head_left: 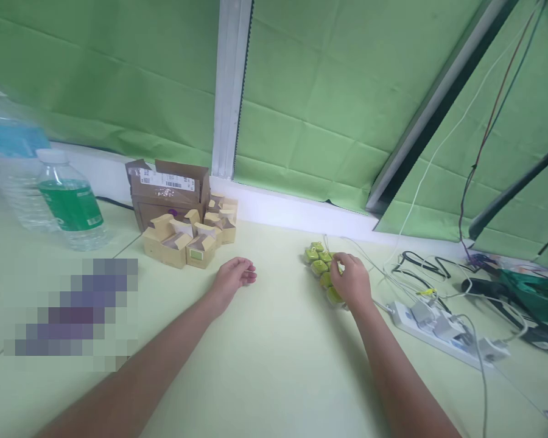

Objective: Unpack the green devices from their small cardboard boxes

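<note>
Several small green items [319,266] with pale loops on top stand packed in rows on the table. My right hand [354,283] is over the right side of this group, its thumb and fingers pinched together. A whitish bit shows at the fingertips, but what they hold, if anything, is hidden. My left hand [232,281] hovers or rests above the table left of the group, palm turned inward. Its fingers are loosely bent and slightly apart, with nothing in them. Beyond it are several small open cardboard boxes [201,249], flaps up.
A larger brown carton [168,191] stands behind the small boxes. At the left are a green-labelled water bottle [73,204] and a bigger bottle [13,158]. On the right lie a white power strip [438,337] with plugs, loose cables and a black scanner-like device [516,316]. A blurred patch covers the lower left.
</note>
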